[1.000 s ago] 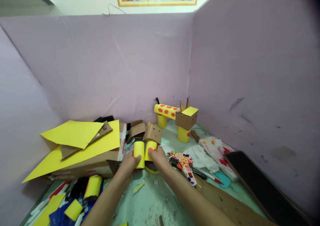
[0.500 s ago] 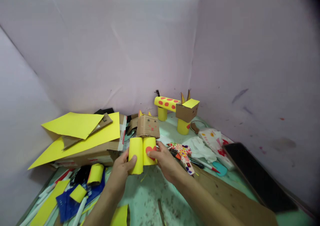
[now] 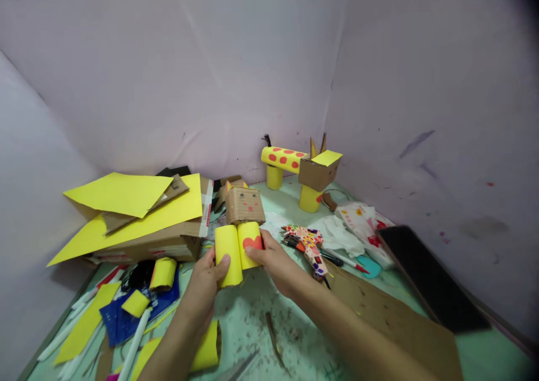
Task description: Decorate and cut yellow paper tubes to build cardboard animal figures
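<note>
My left hand (image 3: 206,277) grips a plain yellow paper tube (image 3: 228,256) from its left side, thumb on the front. Beside it, a second yellow tube with a red heart (image 3: 251,244) is in my right hand (image 3: 273,257). The two tubes stand side by side and touch. Right above them is a small cardboard box head (image 3: 245,206) with a drawn face and pointed ears; whether it is joined to the tubes I cannot tell. Behind, a giraffe-like figure (image 3: 284,159) with a red-spotted yellow body and a cardboard head stands on yellow tube legs.
Yellow sheets (image 3: 122,194) lie on a cardboard box at left. Front left are white sticks, a blue packet (image 3: 122,320) and yellow tubes. A patterned glue gun (image 3: 309,246), tissues, a marker and a black phone-like slab (image 3: 429,274) lie right. Scissors (image 3: 240,367) show at the front edge.
The view has tilted down, bringing the scissors into sight. Both hands still hold the tubes, which now lean slightly to the left, with the box head above them.
</note>
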Demonstrator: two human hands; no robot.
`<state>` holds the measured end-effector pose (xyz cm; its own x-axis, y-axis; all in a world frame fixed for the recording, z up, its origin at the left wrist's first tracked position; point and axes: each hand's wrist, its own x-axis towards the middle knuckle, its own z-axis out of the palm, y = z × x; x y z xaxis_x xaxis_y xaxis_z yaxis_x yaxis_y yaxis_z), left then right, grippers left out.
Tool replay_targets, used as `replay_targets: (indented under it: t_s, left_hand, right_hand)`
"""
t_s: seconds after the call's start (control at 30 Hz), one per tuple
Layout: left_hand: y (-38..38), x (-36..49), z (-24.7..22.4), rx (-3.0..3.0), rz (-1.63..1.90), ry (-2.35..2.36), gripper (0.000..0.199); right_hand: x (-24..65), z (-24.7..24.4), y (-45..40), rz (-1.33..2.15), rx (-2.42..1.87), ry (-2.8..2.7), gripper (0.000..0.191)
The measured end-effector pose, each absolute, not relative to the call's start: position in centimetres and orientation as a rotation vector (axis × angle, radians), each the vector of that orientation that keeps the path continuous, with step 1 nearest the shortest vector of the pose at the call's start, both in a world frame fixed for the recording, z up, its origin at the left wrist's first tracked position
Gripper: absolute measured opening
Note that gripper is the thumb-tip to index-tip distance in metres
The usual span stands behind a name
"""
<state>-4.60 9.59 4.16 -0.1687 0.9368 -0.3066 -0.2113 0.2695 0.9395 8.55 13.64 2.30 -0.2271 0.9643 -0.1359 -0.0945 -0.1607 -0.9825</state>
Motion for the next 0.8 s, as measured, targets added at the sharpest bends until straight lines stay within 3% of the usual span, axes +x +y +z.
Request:
replay_targets:
  t_s: [0.2,0.43,0.63,0.8]
  left_hand:
    - [9.8,-5.3,2.5,0.703,1.135,1.442,0.048]
    - [10.1,-5.9,1.7,0.625,1.021,1.483,0.038]
    - [10.2,-5.7,2.0,0.607,0.98,1.53,0.035]
    - [10.2,-5.6,2.3,0.59,0.936,1.56,0.036]
  right_hand:
    - [8.1,1.9,13.5,1.352,-1.387,-1.571,0.029]
    - [8.5,4.1,12.1,1.057,-1.605,-1.99,0.052]
    - [13.0,7.6,11.2,0.734,-1.669,-2.293,0.035]
    - [21.5,9.3,12.5,0.484,-2.077,-2.283,0.023]
